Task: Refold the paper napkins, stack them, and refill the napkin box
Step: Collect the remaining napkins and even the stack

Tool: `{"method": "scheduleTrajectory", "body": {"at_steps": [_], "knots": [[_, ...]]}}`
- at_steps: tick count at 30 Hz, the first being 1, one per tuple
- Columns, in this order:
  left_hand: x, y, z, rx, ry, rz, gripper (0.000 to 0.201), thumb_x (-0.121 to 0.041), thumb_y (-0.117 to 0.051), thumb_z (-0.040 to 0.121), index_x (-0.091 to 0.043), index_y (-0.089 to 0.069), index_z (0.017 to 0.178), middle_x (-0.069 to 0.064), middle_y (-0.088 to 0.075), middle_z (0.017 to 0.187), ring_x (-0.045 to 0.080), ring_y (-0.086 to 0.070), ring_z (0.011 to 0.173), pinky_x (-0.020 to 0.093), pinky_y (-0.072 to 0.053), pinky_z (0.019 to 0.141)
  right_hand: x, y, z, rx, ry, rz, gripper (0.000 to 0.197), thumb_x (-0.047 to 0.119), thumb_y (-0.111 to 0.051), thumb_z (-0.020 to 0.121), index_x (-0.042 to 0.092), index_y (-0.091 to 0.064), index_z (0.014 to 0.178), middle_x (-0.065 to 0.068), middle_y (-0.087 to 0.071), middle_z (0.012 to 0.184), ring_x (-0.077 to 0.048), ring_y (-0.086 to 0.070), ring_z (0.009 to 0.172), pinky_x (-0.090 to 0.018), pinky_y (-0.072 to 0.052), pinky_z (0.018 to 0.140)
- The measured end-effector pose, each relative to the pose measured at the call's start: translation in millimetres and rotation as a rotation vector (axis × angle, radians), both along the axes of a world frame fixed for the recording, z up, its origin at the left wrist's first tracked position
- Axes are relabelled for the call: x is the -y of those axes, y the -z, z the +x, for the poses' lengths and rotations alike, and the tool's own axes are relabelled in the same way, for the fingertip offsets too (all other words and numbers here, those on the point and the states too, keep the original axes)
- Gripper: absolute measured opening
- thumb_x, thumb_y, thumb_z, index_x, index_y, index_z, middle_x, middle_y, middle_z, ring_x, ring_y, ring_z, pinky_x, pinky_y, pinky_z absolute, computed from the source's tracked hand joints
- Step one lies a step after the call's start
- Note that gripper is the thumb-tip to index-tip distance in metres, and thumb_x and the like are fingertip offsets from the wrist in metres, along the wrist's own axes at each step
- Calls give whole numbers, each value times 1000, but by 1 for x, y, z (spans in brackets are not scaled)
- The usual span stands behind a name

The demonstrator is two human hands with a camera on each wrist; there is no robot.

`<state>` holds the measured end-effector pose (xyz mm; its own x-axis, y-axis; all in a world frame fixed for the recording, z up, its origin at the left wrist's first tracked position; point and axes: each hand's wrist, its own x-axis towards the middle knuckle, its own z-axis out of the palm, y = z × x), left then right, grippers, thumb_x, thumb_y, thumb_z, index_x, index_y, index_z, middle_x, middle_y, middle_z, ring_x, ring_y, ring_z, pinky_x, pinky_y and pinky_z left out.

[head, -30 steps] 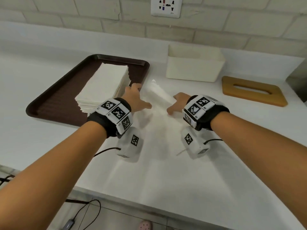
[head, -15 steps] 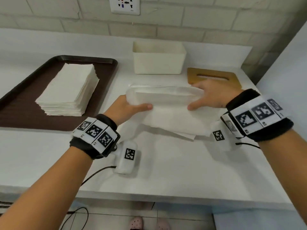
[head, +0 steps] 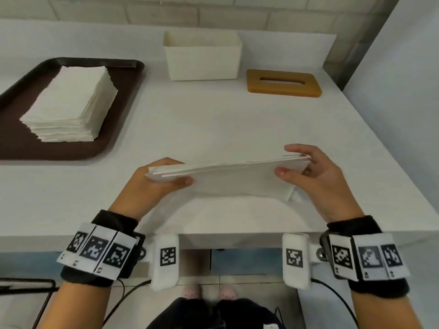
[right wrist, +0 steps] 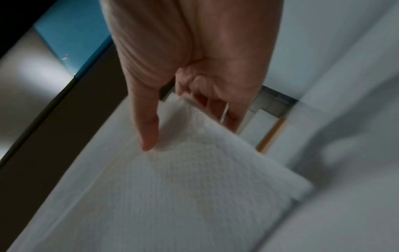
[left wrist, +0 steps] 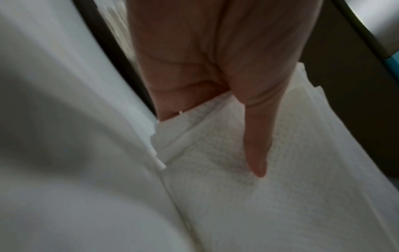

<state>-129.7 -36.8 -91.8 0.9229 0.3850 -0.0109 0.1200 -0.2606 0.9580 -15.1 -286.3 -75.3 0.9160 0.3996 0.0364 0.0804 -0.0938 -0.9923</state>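
Note:
A folded white paper napkin is held up on edge just above the white counter near its front edge. My left hand pinches its left end, thumb on the near face, as the left wrist view shows with the napkin under my left thumb. My right hand pinches the right end, thumb in front and fingers behind; the right wrist view shows the napkin the same way. A stack of folded napkins lies on a brown tray. The white napkin box stands open at the back.
The wooden lid with a slot lies right of the box. A grey wall bounds the counter on the right. Bare counter lies between the box and my hands. My feet and the floor show below the counter edge.
Both hands have drawn the napkin toward the front edge of the counter. It was a loose open sheet, then a half-folded one, and now it is a flat folded strip.

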Motion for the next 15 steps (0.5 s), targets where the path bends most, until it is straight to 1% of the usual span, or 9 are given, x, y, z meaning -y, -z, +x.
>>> {"method": "scheduleTrajectory", "body": {"at_steps": [1, 2, 4, 5, 7, 8, 10, 12, 15], "knots": [[0, 3, -3, -2, 7, -16, 16, -13, -75, 74, -25, -66, 80, -20, -69, 74, -8, -60, 67, 3, -44, 59, 3, 7, -2, -30, 0, -29, 40, 6, -74, 72, 33, -61, 98, 13, -50, 55, 2, -47, 51, -3, -41, 60], [1, 6, -5, 1, 18, -32, 21, -10, -74, 74, -26, -66, 84, -22, -70, 77, -9, -62, 72, 3, -45, 62, 5, 13, -4, -60, -20, -67, 45, 8, -76, 71, 34, -60, 104, 8, -52, 62, -1, -48, 54, -4, -43, 64], [4, 11, -6, 31, 36, -95, 32, 0, -70, 75, -25, -63, 93, -20, -73, 87, -7, -66, 84, 5, -48, 70, 5, 19, -6, -91, -101, -77, 55, 2, -76, 70, 22, -54, 116, -2, -62, 85, -1, -60, 68, -8, -47, 73], [5, 12, -6, 52, 36, -128, 37, 4, -67, 76, -25, -62, 97, -18, -73, 91, -3, -67, 89, 7, -49, 74, 4, 20, -7, -79, -147, -64, 55, 0, -74, 70, 16, -51, 118, -3, -64, 93, 4, -62, 77, -8, -48, 76], [8, 12, -3, 86, 22, -160, 39, 3, -65, 77, -27, -59, 102, -17, -73, 95, 0, -67, 93, 11, -51, 78, -2, 19, -9, -15, -190, -96, 45, 8, -64, 69, 18, -52, 111, -1, -62, 104, 4, -59, 93, -9, -45, 84], [10, 11, -2, 96, 12, -173, 37, -2, -66, 77, -27, -60, 103, -17, -73, 94, -2, -67, 92, 11, -51, 76, -5, 17, -9, 17, -196, -119, 40, 10, -64, 70, 20, -54, 107, -1, -61, 106, -2, -58, 97, -12, -45, 87], [14, 7, 0, 103, -23, -224, 28, -10, -69, 76, -25, -65, 100, -16, -74, 89, -2, -69, 87, 8, -52, 69, -13, 17, -6, 13, -171, -109, 30, 5, -72, 74, 20, -60, 96, 0, -63, 99, -10, -59, 94, -21, -46, 86], [12, 5, 0, 121, -59, -258, 27, -15, -73, 73, -21, -69, 99, -13, -75, 86, 2, -70, 86, 9, -52, 66, -18, 13, -5, -103, -110, -20, 24, 5, -72, 75, 22, -63, 89, 4, -67, 90, -8, -62, 87, -21, -48, 83], [3, 6, -3, 109, -26, -209, 32, -29, -83, 57, -34, -72, 86, -11, -74, 91, 5, -69, 89, 15, -52, 73, -16, 16, -1, -199, -109, 65, 27, 5, -73, 72, 23, -66, 91, 8, -72, 88, -7, -68, 85, -23, -51, 86]]}}
